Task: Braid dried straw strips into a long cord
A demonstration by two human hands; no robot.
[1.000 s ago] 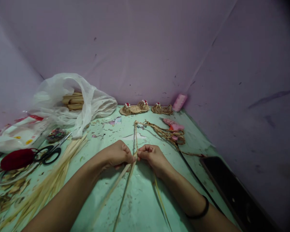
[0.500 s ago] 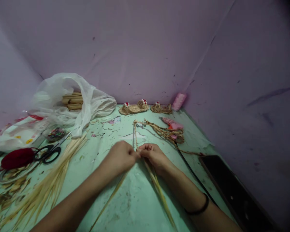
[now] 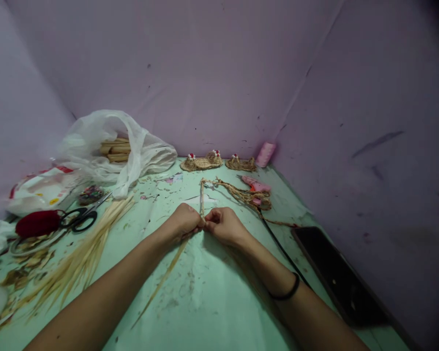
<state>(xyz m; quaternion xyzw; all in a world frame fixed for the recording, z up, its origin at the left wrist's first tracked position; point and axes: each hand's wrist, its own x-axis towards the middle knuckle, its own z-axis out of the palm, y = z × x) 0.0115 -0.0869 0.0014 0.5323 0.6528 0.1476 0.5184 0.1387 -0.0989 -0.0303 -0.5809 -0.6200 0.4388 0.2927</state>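
A thin twisted straw cord [image 3: 202,197] runs from the bundle of cord [image 3: 241,194] down to where my two hands meet. My left hand [image 3: 186,222] is closed on the cord's lower end, and a loose straw strand [image 3: 163,282] trails from under it toward the front. Touching it on the right, my right hand [image 3: 225,225] pinches the same cord between thumb and fingers. Its other strand lies mostly hidden beneath the right forearm, which wears a black band.
Scissors [image 3: 81,219], red yarn [image 3: 37,223], pale straw strips [image 3: 84,253] and a plastic bag [image 3: 131,156] lie left. Small woven slippers [image 3: 205,162] and a pink spool [image 3: 265,154] stand behind. A pink glue gun [image 3: 255,184] and black phone [image 3: 340,278] are right.
The view has shifted slightly. My right hand has turned over the cord, and the strand that hung below it is now mostly covered by the forearm. Both hands remain together at the cord.
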